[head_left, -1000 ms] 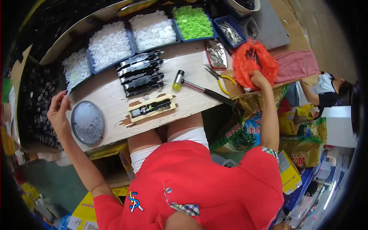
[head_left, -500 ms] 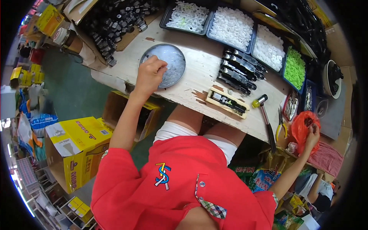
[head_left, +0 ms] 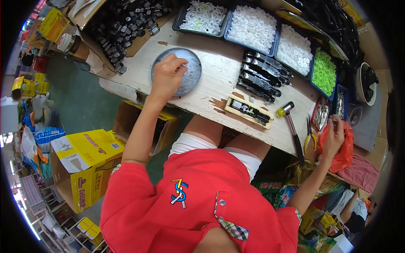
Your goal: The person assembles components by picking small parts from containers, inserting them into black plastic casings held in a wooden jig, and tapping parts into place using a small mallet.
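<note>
My left hand (head_left: 168, 76) is over a round grey metal dish (head_left: 195, 80) with small, shiny, clear-looking contents. Its thumb and fingers are pinched together; what lies between them is too small to make out. At the right end of the table, my right hand (head_left: 334, 138) is raised in front of a red plastic bag (head_left: 344, 157). Its fingertips pinch a small greyish piece whose kind I cannot tell. Between the hands lies a pale wooden holder (head_left: 233, 110) with a black mechanism (head_left: 249, 110) set in it, carrying small white and green parts.
Behind stand trays of white pieces (head_left: 252, 27) and green pieces (head_left: 323, 74). Several black metal assemblies (head_left: 262, 78) lie before them. A hammer (head_left: 291, 122) and yellow-handled pliers (head_left: 310, 137) rest by the bag. Black parts (head_left: 126, 33) heap at the far left; a yellow carton (head_left: 90, 147) stands below.
My right hand has come up out of the red bag and moved slightly left, with a small piece at its fingertips. My left hand stays pinched over the dish, slightly higher.
</note>
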